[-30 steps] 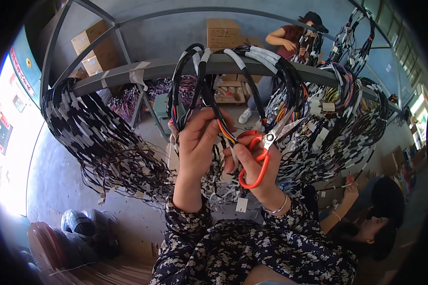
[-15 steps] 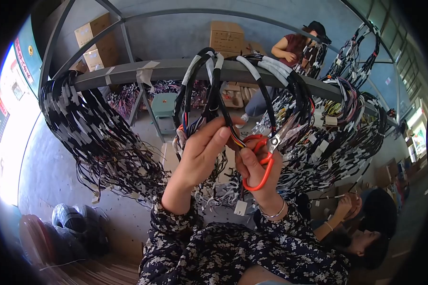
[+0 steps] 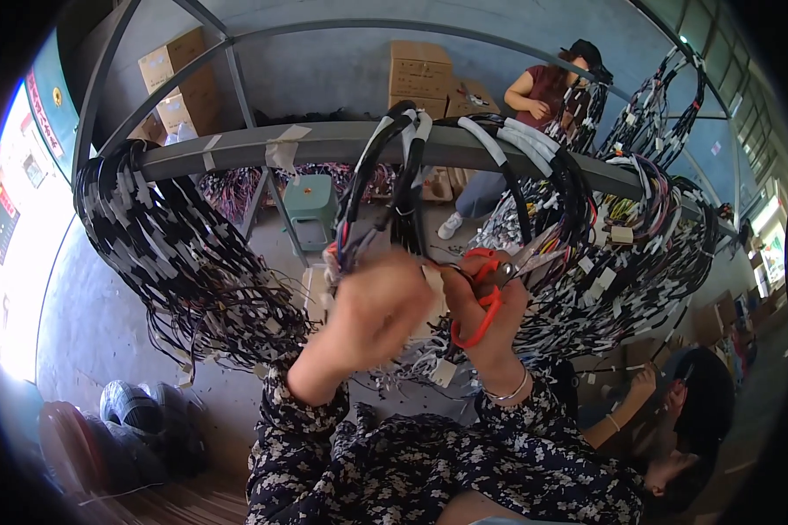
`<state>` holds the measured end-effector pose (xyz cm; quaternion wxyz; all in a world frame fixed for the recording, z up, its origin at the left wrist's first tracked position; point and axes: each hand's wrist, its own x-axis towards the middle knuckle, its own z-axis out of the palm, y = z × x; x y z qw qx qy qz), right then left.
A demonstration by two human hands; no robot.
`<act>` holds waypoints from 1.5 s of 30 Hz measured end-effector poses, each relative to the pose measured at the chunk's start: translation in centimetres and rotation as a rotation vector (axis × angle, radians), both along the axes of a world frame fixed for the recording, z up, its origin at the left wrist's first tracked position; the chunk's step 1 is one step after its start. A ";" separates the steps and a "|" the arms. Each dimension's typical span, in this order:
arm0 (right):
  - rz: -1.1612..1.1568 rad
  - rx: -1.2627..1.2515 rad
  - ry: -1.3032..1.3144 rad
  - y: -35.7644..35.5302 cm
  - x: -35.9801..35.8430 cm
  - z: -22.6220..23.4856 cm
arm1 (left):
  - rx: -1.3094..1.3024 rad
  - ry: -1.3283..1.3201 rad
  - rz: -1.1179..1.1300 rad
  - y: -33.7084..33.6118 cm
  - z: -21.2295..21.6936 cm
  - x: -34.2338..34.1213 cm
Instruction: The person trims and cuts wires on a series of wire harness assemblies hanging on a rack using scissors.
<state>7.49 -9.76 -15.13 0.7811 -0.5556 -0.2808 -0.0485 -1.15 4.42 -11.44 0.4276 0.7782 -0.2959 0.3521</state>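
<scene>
Scissors with red handles (image 3: 479, 325) hang from my right hand (image 3: 492, 337), whose fingers are closed around them; the blades point up and away to the right. Just left of it is my left hand (image 3: 378, 311), smeared by motion, so its fingers and anything in them cannot be made out. Directly behind the left hand hang black-wrapped wire harnesses (image 3: 359, 188) with white sleeves, looped over a grey rail (image 3: 324, 140). Loose coloured wire ends show beside that hand's fingers.
Dense bundles of harnesses (image 3: 162, 232) hang at the rail's left end, more (image 3: 604, 280) at its right. Beyond are a green stool (image 3: 311, 203) and cardboard boxes (image 3: 420, 74). One person (image 3: 543, 92) works at the far right, another (image 3: 639, 411) at lower right. Coils (image 3: 131, 407) lie lower left.
My left hand has turned and come away from the black-wrapped cable both hands were at, and is now blurred. The right hand still holds the scissors, slightly further right.
</scene>
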 end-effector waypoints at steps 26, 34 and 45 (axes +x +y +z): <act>0.087 0.042 -0.125 -2.0 -1.1 -2.3 | -0.062 -0.010 0.891 -5.2 1.7 -3.2; -0.286 -0.260 -0.527 -5.9 -3.4 -0.4 | -0.007 0.027 0.909 -4.5 1.7 -0.3; 0.488 -0.495 0.265 -6.0 -3.6 2.9 | -0.740 0.273 0.119 -4.3 0.7 0.1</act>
